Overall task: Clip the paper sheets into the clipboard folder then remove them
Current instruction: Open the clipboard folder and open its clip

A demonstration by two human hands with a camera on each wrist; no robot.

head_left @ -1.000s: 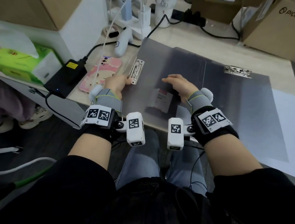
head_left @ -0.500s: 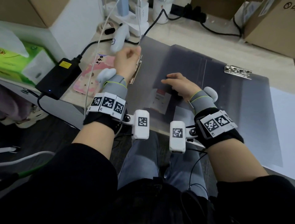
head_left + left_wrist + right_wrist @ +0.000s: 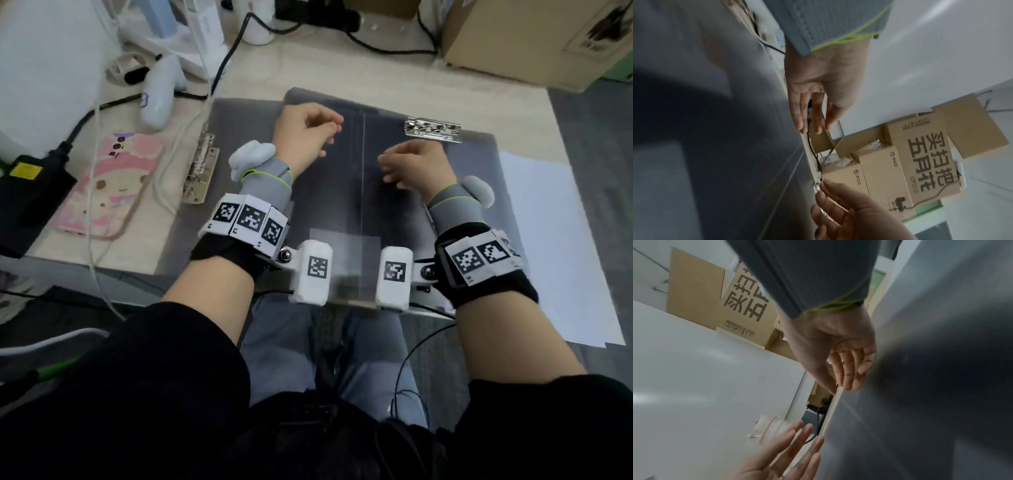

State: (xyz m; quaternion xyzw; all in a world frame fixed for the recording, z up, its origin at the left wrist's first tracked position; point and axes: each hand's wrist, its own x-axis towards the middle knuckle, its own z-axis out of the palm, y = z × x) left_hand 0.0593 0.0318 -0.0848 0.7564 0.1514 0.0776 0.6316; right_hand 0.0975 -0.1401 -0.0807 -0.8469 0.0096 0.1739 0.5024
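Observation:
The grey translucent clipboard folder (image 3: 342,192) lies spread flat on the desk. A metal clip (image 3: 432,129) sits at the top of its right panel, and a second clip (image 3: 200,168) runs along its left edge. White paper sheets (image 3: 555,246) lie on the desk to the right, partly under the folder. My left hand (image 3: 325,133) hovers over the left panel near the spine, fingers relaxed and holding nothing. My right hand (image 3: 394,168) hovers over the right panel just below the top clip, also empty. The wrist views show both hands, left (image 3: 813,116) and right (image 3: 846,369), with straight fingers beside the folder (image 3: 715,129).
A pink phone case (image 3: 109,185), a black power brick (image 3: 30,192) and white cables (image 3: 92,240) lie left of the folder. A white handheld device (image 3: 161,99) and chargers stand at the back left. Cardboard boxes (image 3: 534,37) stand at the back right.
My left hand has left the clip at the folder's left edge and moved right, over the folder near the spine. My right hand has shifted right, toward the top clip.

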